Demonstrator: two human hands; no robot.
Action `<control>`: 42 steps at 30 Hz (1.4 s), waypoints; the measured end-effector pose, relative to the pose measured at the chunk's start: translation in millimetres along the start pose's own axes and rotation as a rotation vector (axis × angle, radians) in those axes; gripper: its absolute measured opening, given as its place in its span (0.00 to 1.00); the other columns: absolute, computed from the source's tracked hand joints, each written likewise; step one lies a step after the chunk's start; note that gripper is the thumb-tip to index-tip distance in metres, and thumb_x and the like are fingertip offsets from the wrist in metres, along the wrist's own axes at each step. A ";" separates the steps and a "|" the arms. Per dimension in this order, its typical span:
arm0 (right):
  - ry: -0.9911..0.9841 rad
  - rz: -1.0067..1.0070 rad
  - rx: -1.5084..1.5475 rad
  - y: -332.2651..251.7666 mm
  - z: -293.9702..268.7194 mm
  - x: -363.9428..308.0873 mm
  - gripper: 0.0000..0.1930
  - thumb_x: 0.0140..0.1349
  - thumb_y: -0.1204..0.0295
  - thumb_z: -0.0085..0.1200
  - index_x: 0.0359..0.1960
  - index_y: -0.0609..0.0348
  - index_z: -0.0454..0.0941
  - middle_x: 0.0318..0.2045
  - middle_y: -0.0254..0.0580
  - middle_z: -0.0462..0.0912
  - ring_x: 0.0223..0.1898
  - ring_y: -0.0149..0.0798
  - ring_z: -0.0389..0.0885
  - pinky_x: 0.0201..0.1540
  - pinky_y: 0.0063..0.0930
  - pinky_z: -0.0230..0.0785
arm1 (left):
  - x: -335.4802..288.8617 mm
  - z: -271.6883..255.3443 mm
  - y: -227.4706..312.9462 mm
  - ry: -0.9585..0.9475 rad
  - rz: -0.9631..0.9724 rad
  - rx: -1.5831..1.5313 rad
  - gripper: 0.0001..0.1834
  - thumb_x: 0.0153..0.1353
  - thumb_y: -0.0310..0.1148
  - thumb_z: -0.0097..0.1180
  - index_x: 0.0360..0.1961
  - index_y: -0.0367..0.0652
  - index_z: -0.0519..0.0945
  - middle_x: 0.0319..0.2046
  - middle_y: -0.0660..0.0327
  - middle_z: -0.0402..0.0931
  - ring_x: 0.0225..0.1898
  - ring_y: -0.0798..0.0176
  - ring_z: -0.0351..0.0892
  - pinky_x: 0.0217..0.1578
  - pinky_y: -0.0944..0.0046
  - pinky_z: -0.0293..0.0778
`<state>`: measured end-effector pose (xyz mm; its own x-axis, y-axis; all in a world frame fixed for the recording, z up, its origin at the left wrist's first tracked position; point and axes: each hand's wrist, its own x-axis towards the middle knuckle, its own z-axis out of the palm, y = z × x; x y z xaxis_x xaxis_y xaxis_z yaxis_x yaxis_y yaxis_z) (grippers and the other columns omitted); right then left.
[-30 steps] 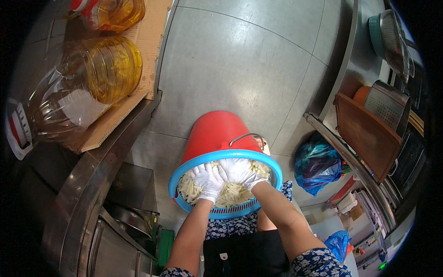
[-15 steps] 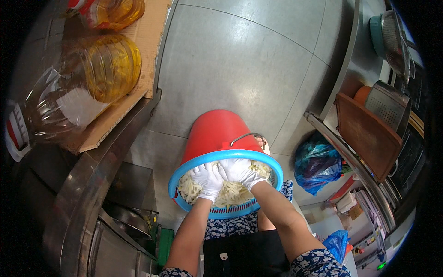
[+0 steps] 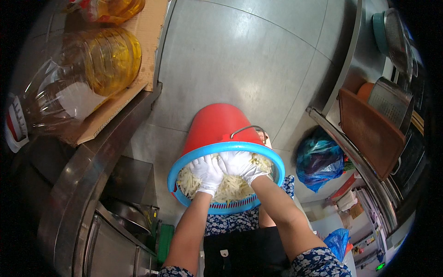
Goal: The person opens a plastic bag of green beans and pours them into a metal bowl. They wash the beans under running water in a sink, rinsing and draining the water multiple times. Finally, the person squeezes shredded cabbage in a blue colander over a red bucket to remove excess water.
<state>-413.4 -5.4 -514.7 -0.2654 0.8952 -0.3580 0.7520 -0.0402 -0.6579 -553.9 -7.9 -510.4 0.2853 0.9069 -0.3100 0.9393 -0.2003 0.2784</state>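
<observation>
My left hand and my right hand, both in white gloves, are side by side inside a blue slotted basket. They rest on a heap of pale, thin-cut strips, which look like a shredded vegetable. The left fingers are stretched out and slightly apart over the strips. Turned toward the left hand, the right hand has its fingertips hidden among the strips and behind the far rim. The basket sits at the mouth of a red bucket, which tilts toward me and has a wire handle.
Large oil bottles lie on cardboard at the left, above a metal counter edge. To the right are a brown board, a perforated metal container and a blue plastic bag. Grey floor tiles stretch ahead.
Both gloved hands stay in the strips and shift only slightly. The basket and bucket appear a little higher in the picture, as the whole view has shifted slightly.
</observation>
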 end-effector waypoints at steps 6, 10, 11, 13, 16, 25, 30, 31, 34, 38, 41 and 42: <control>0.030 -0.012 -0.003 0.7 0.6 0.5 0.17 0.51 0.62 0.49 0.39 0.59 0.73 0.28 0.52 0.78 0.27 0.53 0.78 0.31 0.52 0.69 | 1.9 -1.3 -1.3 -0.005 0.021 -0.011 0.19 0.52 0.40 0.50 0.42 0.40 0.73 0.39 0.48 0.70 0.42 0.43 0.67 0.43 0.44 0.60; 0.108 -0.039 0.000 1.4 -0.4 1.7 0.17 0.51 0.63 0.49 0.39 0.60 0.73 0.27 0.52 0.77 0.27 0.53 0.78 0.31 0.51 0.69 | 2.8 -2.4 -0.4 -0.020 0.011 -0.011 0.18 0.52 0.40 0.50 0.41 0.40 0.73 0.39 0.48 0.70 0.42 0.43 0.67 0.43 0.44 0.60; 0.099 -0.039 0.001 1.4 -0.5 1.9 0.17 0.51 0.63 0.49 0.40 0.60 0.73 0.27 0.52 0.77 0.27 0.53 0.78 0.31 0.51 0.69 | 3.5 -2.2 -0.3 -0.031 -0.001 -0.015 0.18 0.51 0.40 0.50 0.41 0.40 0.73 0.39 0.49 0.70 0.43 0.43 0.67 0.43 0.44 0.60; 0.125 -0.051 -0.034 1.1 -0.3 2.1 0.18 0.50 0.63 0.49 0.40 0.60 0.72 0.27 0.52 0.77 0.28 0.53 0.78 0.32 0.52 0.69 | 4.5 -1.8 -0.7 -0.020 0.012 -0.014 0.19 0.52 0.40 0.49 0.42 0.39 0.73 0.40 0.47 0.70 0.42 0.42 0.67 0.42 0.44 0.60; 0.125 -0.052 -0.033 1.4 0.8 2.5 0.18 0.49 0.63 0.49 0.39 0.61 0.73 0.29 0.53 0.77 0.30 0.54 0.78 0.32 0.53 0.68 | 5.5 -0.9 -2.7 0.023 0.066 -0.008 0.21 0.52 0.40 0.48 0.43 0.36 0.71 0.41 0.45 0.69 0.42 0.40 0.67 0.39 0.43 0.60; -0.031 0.014 -0.102 0.1 1.6 1.1 0.16 0.50 0.63 0.49 0.35 0.62 0.73 0.31 0.54 0.74 0.33 0.54 0.75 0.31 0.52 0.65 | 3.2 2.6 -3.3 0.066 0.064 -0.004 0.21 0.54 0.41 0.47 0.44 0.37 0.70 0.41 0.47 0.70 0.41 0.42 0.67 0.39 0.45 0.60; 0.049 0.002 -0.139 -0.8 -1.3 3.5 0.16 0.44 0.61 0.50 0.29 0.61 0.74 0.30 0.55 0.73 0.33 0.55 0.74 0.32 0.53 0.65 | 3.0 4.7 -3.4 0.082 0.059 -0.010 0.20 0.55 0.42 0.47 0.44 0.39 0.71 0.40 0.49 0.70 0.40 0.43 0.68 0.39 0.46 0.60; 0.053 0.004 -0.156 -1.1 -1.7 3.7 0.15 0.46 0.62 0.50 0.29 0.61 0.74 0.31 0.54 0.73 0.33 0.55 0.75 0.32 0.53 0.65 | 2.6 4.5 -3.4 0.071 0.053 -0.009 0.20 0.54 0.41 0.48 0.44 0.39 0.72 0.41 0.49 0.71 0.42 0.44 0.68 0.40 0.46 0.60; 0.019 0.031 -0.134 -1.7 0.2 3.3 0.14 0.48 0.62 0.50 0.29 0.60 0.74 0.31 0.54 0.73 0.33 0.55 0.74 0.32 0.54 0.64 | 1.3 4.0 -4.0 0.046 0.026 -0.034 0.20 0.53 0.40 0.49 0.44 0.38 0.74 0.44 0.51 0.71 0.45 0.45 0.68 0.42 0.47 0.61; 0.104 -0.038 -0.143 2.0 6.8 1.1 0.14 0.48 0.60 0.51 0.26 0.59 0.73 0.31 0.55 0.73 0.32 0.56 0.73 0.31 0.55 0.61 | 2.0 6.7 -5.0 0.094 0.023 -0.017 0.15 0.54 0.40 0.47 0.38 0.42 0.74 0.40 0.54 0.72 0.41 0.47 0.68 0.40 0.48 0.61; 0.141 -0.056 -0.152 5.7 13.3 0.4 0.13 0.46 0.60 0.52 0.24 0.57 0.73 0.30 0.52 0.73 0.31 0.54 0.72 0.31 0.53 0.60 | 2.3 11.5 -5.9 0.175 0.056 -0.012 0.11 0.54 0.41 0.47 0.30 0.45 0.73 0.33 0.56 0.70 0.37 0.49 0.67 0.38 0.48 0.60; 0.184 -0.077 -0.161 6.8 14.8 0.2 0.12 0.46 0.60 0.52 0.24 0.56 0.73 0.30 0.52 0.72 0.31 0.54 0.72 0.31 0.53 0.60 | 2.1 13.0 -6.1 0.177 0.050 -0.009 0.11 0.55 0.41 0.47 0.30 0.45 0.73 0.33 0.56 0.70 0.37 0.49 0.67 0.38 0.48 0.60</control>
<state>-417.3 -12.1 -529.0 -0.2219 0.9593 -0.1744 0.8240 0.0889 -0.5596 -556.5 -9.6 -524.6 0.2929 0.9472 -0.1308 0.9230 -0.2443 0.2974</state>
